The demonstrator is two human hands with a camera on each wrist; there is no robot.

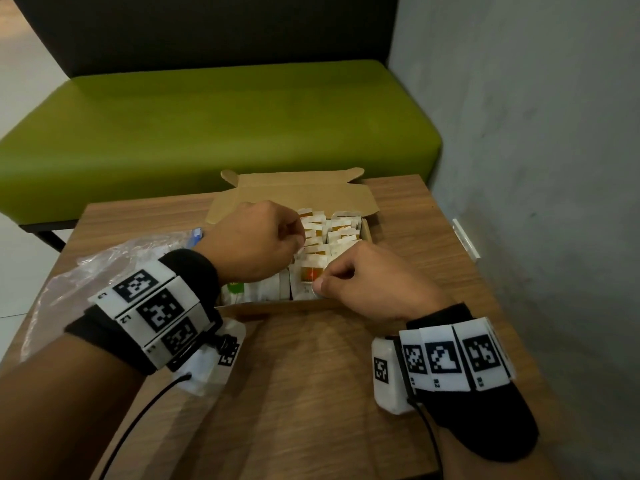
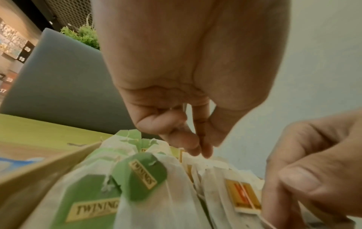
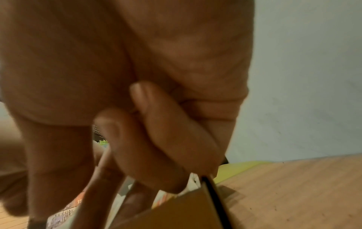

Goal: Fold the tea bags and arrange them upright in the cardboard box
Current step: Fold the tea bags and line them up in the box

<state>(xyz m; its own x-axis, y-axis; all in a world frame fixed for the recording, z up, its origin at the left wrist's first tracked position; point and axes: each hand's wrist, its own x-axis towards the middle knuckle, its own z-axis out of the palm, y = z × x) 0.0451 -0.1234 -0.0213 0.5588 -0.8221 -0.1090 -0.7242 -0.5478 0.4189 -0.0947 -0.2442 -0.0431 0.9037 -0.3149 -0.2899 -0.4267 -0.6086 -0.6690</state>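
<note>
An open cardboard box (image 1: 367,199) on the wooden table holds rows of upright tea bags (image 1: 341,230). My left hand (image 1: 256,237) hovers over the box's left half, its bunched fingertips (image 2: 195,148) touching the tops of the bags; whether they pinch one is unclear. Green-tagged tea bags (image 2: 137,175) stand below it. My right hand (image 1: 360,275) is at the box's near right corner. Its thumb and forefinger pinch a tea bag with a yellow-and-red tag (image 1: 309,274), also (image 2: 243,196), at the front of the rows. In the right wrist view the curled fingers (image 3: 156,147) hide the bag.
A crumpled clear plastic bag (image 1: 104,271) lies on the table's left side. The box lid flap (image 1: 294,187) stands open at the back. Behind the table (image 1: 329,393) is a green bench (image 1: 207,126), and a grey wall (image 1: 536,133) runs along the right.
</note>
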